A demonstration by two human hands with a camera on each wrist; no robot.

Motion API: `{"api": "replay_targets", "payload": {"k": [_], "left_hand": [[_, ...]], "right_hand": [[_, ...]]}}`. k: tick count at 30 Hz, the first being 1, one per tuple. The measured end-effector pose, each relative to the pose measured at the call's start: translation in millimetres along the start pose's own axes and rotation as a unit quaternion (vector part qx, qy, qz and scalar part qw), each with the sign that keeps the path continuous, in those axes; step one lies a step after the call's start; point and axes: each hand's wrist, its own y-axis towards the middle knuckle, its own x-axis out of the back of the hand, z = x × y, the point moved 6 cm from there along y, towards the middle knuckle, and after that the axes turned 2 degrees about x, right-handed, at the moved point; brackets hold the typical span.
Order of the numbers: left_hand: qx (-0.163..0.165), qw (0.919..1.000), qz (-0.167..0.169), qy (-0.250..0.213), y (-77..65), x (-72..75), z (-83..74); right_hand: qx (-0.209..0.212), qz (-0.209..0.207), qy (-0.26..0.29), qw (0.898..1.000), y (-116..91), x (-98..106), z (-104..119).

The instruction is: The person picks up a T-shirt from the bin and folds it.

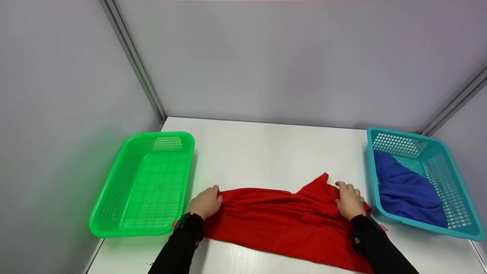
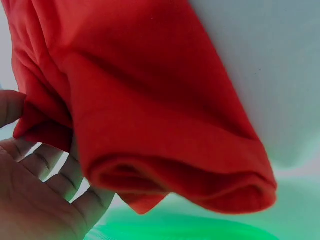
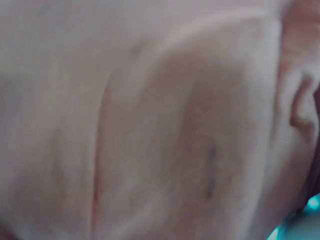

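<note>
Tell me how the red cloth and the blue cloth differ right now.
The red cloth lies on the table, while the blue cloth sits in the teal basket.
The red cloth is spread out wide; the blue cloth is bunched up.
The left hand and right hand are at the red cloth; neither is at the blue cloth.
Both are plain-coloured and creased.

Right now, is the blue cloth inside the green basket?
No, the blue cloth lies in the teal basket, on the other side of the red cloth from the green basket.
</note>
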Motion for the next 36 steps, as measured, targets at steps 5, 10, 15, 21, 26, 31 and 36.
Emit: {"api": "replay_targets", "payload": {"k": [5,10,15,21,26,31,36], "left_hand": [[-0.015,0.9987,-0.028,0.041,0.6,4.1,-2.0],[-0.024,0.9972,-0.036,0.061,2.1,6.4,-7.2],[-0.023,0.9979,0.006,0.06,2.7,6.5,-13.7],[-0.031,0.997,0.045,0.055,2.8,7.8,-14.6],[-0.039,0.9972,0.024,0.06,5.8,18.5,-14.8],[-0.063,0.993,-0.022,0.097,8.0,32.7,-19.2],[-0.079,0.9875,-0.009,0.136,9.5,41.6,-19.1]], "right_hand": [[-0.076,0.049,-0.052,0.995,0,5,-3],[-0.093,0.094,-0.063,0.989,5,9,-4],[-0.06,0.05,-0.059,0.995,9,16,-1],[0.031,0.019,-0.016,0.999,10,28,15],[0.088,0.043,0.038,0.994,8,30,32],[0.106,0.087,0.038,0.99,1,23,43],[0.118,0.055,0.01,0.991,-3,29,43]]}}
